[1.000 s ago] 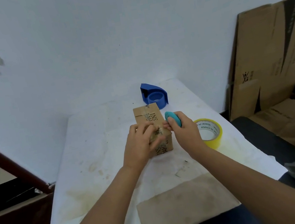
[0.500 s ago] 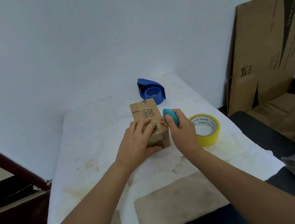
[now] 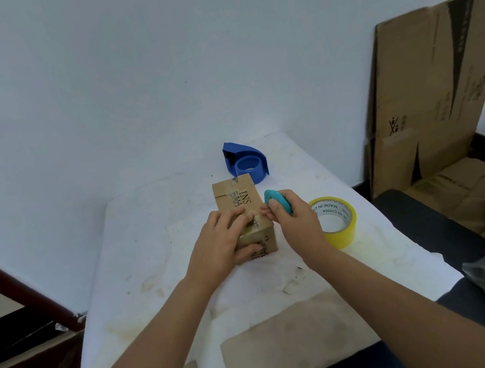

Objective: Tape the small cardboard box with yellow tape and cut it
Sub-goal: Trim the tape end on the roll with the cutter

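Since a moment ago our right hand (image 3: 297,222), closed around the small teal oval cutter (image 3: 277,201), has drawn slightly off the small brown cardboard box (image 3: 239,199) on the white table (image 3: 149,247). Our left hand (image 3: 216,249) grips the box's near end. Just right lies the yellow tape roll (image 3: 340,228).

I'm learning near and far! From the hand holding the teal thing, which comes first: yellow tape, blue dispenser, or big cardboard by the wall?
From the right hand:
1. Yellow tape, just right.
2. Blue dispenser, behind the box.
3. Big cardboard, far right against the wall.
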Demonstrator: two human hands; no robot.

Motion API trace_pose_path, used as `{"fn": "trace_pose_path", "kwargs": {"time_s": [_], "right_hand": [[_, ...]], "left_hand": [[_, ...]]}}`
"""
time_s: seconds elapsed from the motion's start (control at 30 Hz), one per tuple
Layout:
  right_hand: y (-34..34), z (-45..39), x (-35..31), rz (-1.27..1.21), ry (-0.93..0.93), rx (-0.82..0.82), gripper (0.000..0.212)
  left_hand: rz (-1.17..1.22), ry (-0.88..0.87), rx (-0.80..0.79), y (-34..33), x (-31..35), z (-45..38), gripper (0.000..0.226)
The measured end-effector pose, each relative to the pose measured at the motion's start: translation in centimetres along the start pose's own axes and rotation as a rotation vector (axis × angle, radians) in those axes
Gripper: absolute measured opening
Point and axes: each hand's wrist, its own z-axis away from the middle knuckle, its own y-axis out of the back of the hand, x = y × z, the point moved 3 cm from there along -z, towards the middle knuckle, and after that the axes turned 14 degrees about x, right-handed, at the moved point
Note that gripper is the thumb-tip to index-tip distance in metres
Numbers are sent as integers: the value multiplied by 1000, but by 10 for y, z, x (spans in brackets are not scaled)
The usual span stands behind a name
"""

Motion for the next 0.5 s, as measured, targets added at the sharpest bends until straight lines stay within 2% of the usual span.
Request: {"fn": "trace_pose_path", "kwargs": {"time_s": [0.1,0.17,0.27,0.33,0.4,0.43,0.5], "right_hand": [[24,-11,-2,-120,-74,65,12],[49,-20,-4,-100,-110,166,13],[81,-25,-5,-18,-117,208,16],[96,-25,-6,116,-17,209,22],[105,-21,-8,300,179,194,25],[107,-20,-6,400,262,177,28],[108,-16,-1,588,363,119,26]], "left_hand": [[-43,38,-19,1,2,-1,60],[-68,85,-40,3,4,-4,58],[2,209,-19,11,13,-17,51],[73,249,86,20,25,-25,43],[143,190,202,26,46,-35,35],[219,169,199,25,58,-40,31],[410,244,50,15,85,-49,30]]}}
